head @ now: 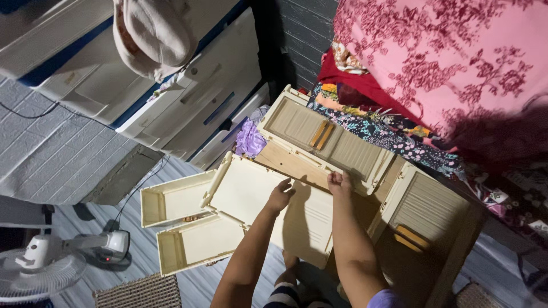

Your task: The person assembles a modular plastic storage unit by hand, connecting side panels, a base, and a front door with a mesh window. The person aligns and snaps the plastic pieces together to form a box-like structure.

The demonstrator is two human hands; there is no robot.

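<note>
I look down at a cream plastic cabinet (425, 211) with louvred doors, one door (325, 137) swung open. A cream drawer (257, 194) is tilted out in front of it. My left hand (279, 197) rests with fingers curled on the drawer's far edge. My right hand (341, 183) grips the drawer's edge beside the open door. Both forearms reach up from the bottom of the view.
Two more cream drawers (177, 197) (197, 242) lie on the floor to the left. A white fan (40, 265) stands at the lower left, a woven mat (140, 294) beside it. Pink floral fabric (456, 51) and patterned clothes (388, 131) lie at the right; purple cloth (249, 140) sits behind the drawer.
</note>
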